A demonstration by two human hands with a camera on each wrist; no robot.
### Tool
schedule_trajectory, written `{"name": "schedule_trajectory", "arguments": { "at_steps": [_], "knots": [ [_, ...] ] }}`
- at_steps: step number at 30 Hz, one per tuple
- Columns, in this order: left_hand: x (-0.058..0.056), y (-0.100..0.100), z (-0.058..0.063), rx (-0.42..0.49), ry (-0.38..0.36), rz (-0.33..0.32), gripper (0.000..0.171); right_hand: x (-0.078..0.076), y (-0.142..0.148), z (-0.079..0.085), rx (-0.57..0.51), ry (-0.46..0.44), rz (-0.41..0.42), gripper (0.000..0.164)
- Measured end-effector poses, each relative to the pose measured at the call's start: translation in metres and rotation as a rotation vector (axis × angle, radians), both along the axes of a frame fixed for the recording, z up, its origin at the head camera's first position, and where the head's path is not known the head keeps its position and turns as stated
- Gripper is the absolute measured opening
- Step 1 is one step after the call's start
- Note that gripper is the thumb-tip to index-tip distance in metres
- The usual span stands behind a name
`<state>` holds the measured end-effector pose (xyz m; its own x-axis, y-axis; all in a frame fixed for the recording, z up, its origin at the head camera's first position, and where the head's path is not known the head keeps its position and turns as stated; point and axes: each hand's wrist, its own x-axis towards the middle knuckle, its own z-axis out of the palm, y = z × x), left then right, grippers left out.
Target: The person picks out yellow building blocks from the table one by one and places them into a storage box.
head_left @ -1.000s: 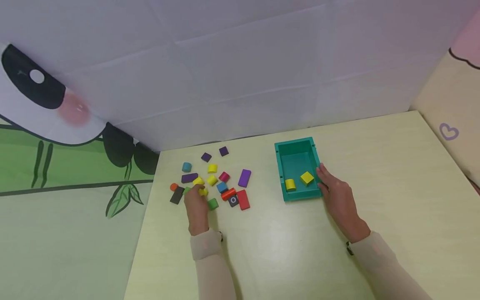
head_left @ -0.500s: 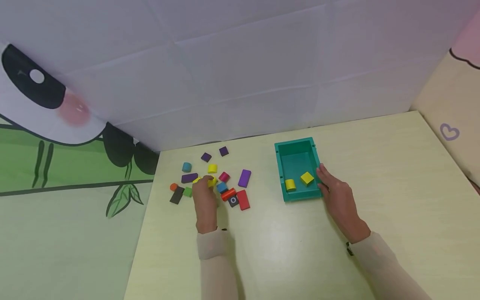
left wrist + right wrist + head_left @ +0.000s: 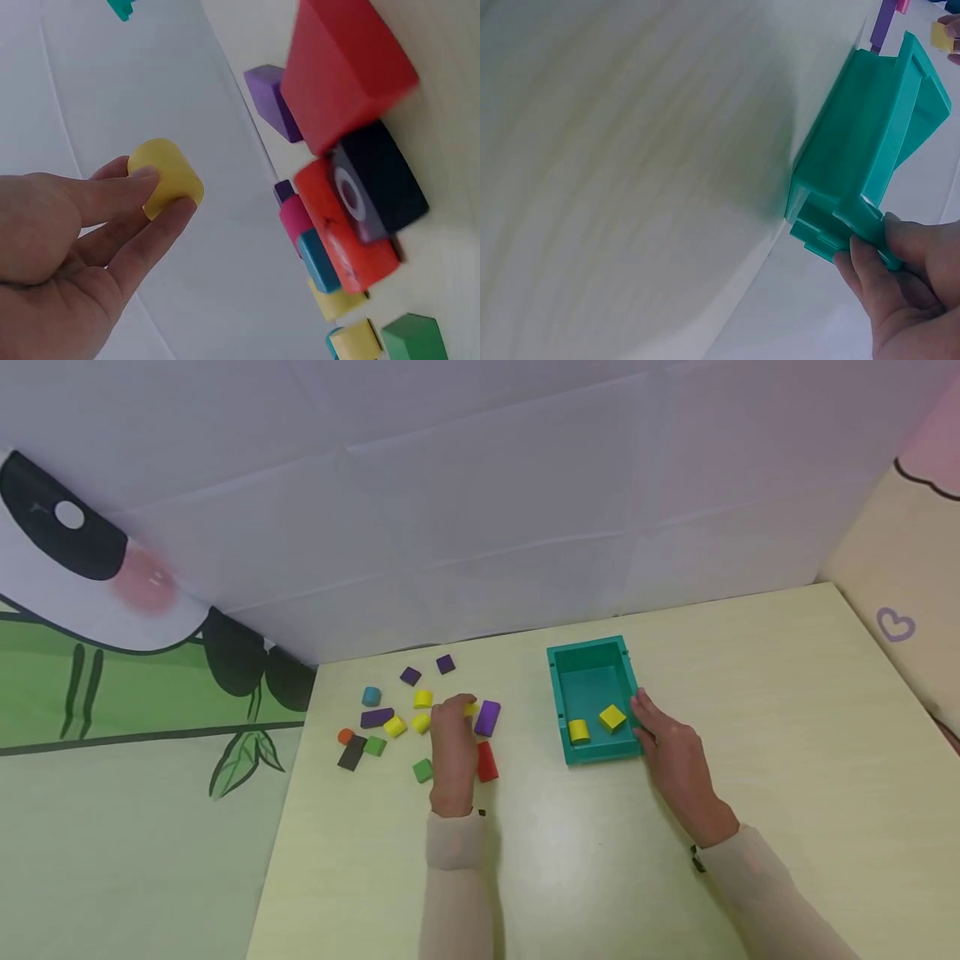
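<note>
My left hand [image 3: 453, 756] is raised over the scattered blocks in the head view. Between thumb and fingertips it pinches a yellow cylinder block [image 3: 169, 176], seen plainly in the left wrist view. The right hand [image 3: 678, 768] grips the right wall of a teal box [image 3: 557, 693]; in the right wrist view its thumb and fingers pinch the rim. Inside the box lie a yellow cylinder [image 3: 579, 732] and a yellow cube [image 3: 612, 718]. A red block [image 3: 487, 762] and a purple block [image 3: 487, 718] lie just right of the left hand, which hides several other blocks in the head view.
More yellow blocks [image 3: 394, 726], green blocks [image 3: 422, 771], a dark block [image 3: 352, 753], an orange piece [image 3: 345, 737] and a blue block [image 3: 371, 696] lie on the left of the table [image 3: 585, 860]. Behind the table hangs a pale cloth [image 3: 480, 510].
My left hand took a yellow cylinder from the pile and moved right with it, uncovering the green blocks. The right hand and the box have stayed in place.
</note>
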<state>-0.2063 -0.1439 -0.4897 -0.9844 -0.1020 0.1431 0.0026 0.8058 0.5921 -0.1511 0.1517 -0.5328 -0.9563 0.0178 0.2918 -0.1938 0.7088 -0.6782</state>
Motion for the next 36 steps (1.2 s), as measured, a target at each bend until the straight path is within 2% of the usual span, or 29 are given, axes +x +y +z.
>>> {"name": "schedule_trajectory", "arguments": {
  "at_steps": [9, 19, 25, 31, 36],
  "knots": [
    [0.0, 0.015, 0.006, 0.014, 0.033, -0.067, 0.034, 0.0, 0.0, 0.001, -0.006, 0.007, 0.006, 0.055],
    [-0.003, 0.033, 0.009, 0.023, 0.016, -0.101, 0.028, 0.0, 0.002, 0.004, -0.007, 0.015, 0.011, 0.055],
    [-0.002, 0.046, 0.014, 0.044, -0.03, -0.119, 0.029, 0.0, 0.002, 0.004, -0.002, 0.01, 0.013, 0.055],
    [-0.001, 0.062, 0.015, 0.004, -0.022, -0.181, 0.029, 0.001, 0.001, 0.003, -0.004, 0.009, 0.012, 0.055],
    [0.0, 0.074, 0.015, 0.012, -0.017, -0.231, 0.03, 0.002, 0.001, 0.002, -0.003, 0.017, 0.017, 0.055]
  ]
}}
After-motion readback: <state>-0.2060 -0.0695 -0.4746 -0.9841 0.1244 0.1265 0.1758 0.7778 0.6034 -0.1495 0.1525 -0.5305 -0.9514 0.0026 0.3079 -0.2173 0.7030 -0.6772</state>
